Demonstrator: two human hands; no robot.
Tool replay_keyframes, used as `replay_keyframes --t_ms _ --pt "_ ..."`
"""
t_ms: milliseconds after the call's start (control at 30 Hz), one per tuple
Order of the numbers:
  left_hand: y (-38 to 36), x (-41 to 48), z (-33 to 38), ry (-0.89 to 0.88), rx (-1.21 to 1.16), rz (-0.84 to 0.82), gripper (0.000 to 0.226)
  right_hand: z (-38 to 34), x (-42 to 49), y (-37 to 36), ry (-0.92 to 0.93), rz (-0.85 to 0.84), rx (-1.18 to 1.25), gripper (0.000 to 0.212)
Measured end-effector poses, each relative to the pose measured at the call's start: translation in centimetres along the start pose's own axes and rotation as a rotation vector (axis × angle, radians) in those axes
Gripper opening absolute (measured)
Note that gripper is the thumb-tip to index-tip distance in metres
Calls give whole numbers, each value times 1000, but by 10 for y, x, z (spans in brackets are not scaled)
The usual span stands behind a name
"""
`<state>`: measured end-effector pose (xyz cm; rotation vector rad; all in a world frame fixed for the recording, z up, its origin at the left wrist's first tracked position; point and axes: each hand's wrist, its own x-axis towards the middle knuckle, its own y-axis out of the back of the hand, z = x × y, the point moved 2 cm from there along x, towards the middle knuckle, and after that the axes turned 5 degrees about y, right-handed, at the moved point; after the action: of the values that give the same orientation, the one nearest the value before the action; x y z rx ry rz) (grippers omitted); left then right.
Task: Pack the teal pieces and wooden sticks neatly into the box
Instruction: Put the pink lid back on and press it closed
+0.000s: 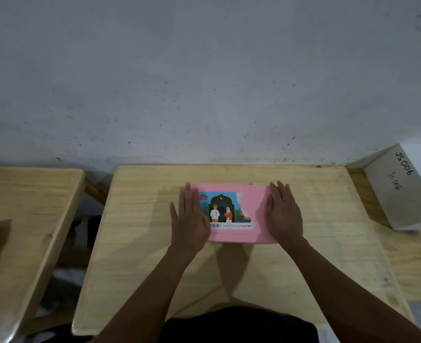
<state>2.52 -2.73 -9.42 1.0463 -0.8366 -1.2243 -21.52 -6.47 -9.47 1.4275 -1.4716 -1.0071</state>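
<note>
Two flat hands press the closed pink box (pixel 239 214), which lies mid-desk (pixel 316 243): left hand (pixel 191 219) over its left edge, right hand (pixel 282 214) over its right, fingers spread wide, gripping nothing. Right of it stands a white carton (pixel 402 194).

One pink box (pixel 239 214) lies between two hands, left hand (pixel 189 219) and right hand (pixel 282 214), on one of two wooden desks (pixel 135 243), with one white box (pixel 407 189) right of the right hand.
</note>
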Motion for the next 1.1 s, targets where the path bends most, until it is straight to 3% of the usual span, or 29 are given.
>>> replay_keyframes --t_ms 100,300,767,967,1100 --pt "1 7 4 -48 -3 -76 72 1 2 0 8 -24 10 46" --pt "1 8 8 -47 -1 -44 65 0 2 1 13 -21 62 47" --pt "-3 12 4 -57 -98 -16 73 -1 1 -3 -41 26 46 45" --pt "-1 10 3 -29 -175 28 65 -1 -3 11 -205 51 284 44" --pt "2 4 2 107 -288 141 53 7 -8 17 -333 96 523 44"
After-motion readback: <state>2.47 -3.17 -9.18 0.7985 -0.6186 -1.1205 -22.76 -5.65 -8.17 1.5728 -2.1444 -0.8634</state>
